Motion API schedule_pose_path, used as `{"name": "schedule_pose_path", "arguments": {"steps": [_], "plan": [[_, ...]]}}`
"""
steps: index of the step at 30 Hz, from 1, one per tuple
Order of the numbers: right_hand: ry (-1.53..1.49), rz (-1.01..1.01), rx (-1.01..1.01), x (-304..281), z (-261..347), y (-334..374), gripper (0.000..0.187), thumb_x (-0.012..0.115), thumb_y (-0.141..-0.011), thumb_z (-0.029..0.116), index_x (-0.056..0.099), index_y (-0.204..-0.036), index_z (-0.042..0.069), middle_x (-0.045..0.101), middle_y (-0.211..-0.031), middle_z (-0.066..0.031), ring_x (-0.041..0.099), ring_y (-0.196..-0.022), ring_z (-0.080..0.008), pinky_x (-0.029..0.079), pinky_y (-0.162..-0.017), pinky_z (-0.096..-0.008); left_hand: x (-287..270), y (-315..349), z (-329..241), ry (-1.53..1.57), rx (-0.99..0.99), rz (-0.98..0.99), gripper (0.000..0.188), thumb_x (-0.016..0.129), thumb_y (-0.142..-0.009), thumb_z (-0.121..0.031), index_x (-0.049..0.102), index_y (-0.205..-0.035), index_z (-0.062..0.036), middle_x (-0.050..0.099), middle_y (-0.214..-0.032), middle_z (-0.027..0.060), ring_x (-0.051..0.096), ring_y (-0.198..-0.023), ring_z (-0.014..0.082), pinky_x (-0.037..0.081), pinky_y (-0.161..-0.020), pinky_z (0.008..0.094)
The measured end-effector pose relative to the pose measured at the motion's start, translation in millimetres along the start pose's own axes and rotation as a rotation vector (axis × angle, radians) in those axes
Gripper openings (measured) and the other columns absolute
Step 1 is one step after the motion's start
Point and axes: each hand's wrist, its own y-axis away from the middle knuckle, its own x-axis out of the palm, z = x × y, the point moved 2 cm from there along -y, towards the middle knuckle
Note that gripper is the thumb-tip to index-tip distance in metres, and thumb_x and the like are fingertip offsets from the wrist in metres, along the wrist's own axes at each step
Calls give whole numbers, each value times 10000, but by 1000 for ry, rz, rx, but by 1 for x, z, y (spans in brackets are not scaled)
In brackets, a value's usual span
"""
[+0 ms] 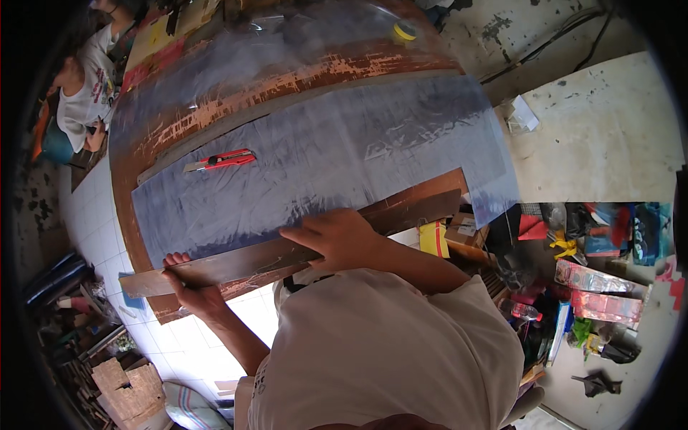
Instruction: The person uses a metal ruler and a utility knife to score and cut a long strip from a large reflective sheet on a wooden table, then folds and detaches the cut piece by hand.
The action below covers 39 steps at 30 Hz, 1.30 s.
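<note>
A long, flat, brownish-grey straightedge (236, 274) lies slantwise along the near edge of the table, in front of my body. Near its left end, my left hand (193, 290) wraps round it, with fingertips on the far side and thumb on the near side. Over its middle, my right hand (337, 238) grips it from above, the fingers partly bent and pointing left. Beyond the straightedge, a sheet of clear bluish plastic (308, 158) is spread, wrinkled in places. A red utility knife (221, 160) with its blade out rests on the sheet at the left.
The worn brown table (125, 208) shows peeling patches. A roll of yellow tape (405, 31) sits at its far edge. At the far left is another person (86, 93). Bags and packages (598, 287) crowd the right, and broken boards (129, 390) lie at lower left.
</note>
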Motion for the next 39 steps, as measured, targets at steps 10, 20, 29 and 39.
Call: {"name": "schedule_pose_path", "arguments": {"steps": [10, 20, 29, 39], "plan": [[27, -21, 94, 2, 6, 24, 721, 867, -584, 276, 667, -1269, 170, 684, -927, -22, 698, -792, -227, 572, -673, -383, -128, -97, -106, -45, 7, 61, 401, 602, -1046, -281, 600, -1301, 29, 658, -1264, 142, 597, -1238, 266, 434, -1163, 405], [82, -52, 220, 10, 3, 28, 723, 801, -549, 140, 674, -1259, 85, 726, -960, -133, 714, -838, -328, 567, -747, -422, -29, -33, -20, -152, -284, -14, 657, 519, -1054, -507, 393, -1513, -53, 537, -1395, 146, 498, -1321, 323, 385, -1132, 535], [8, 108, 281, 36, -15, 18, 695, 792, -581, 115, 650, -1261, 85, 683, -936, -130, 706, -828, -337, 569, -732, -435, -18, -5, -14, -425, -264, -142, 219, 659, -1024, -175, 691, -1106, 25, 749, -995, 105, 738, -867, 179, 609, -771, 312], [24, 183, 339, 21, -62, -1, 688, 917, -623, 349, 646, -1205, 103, 654, -960, -113, 683, -886, -330, 547, -767, -437, -46, -39, -41, -388, 18, -339, 220, 701, -1005, -221, 666, -964, -8, 701, -868, 64, 691, -756, 145, 613, -693, 297]]}}
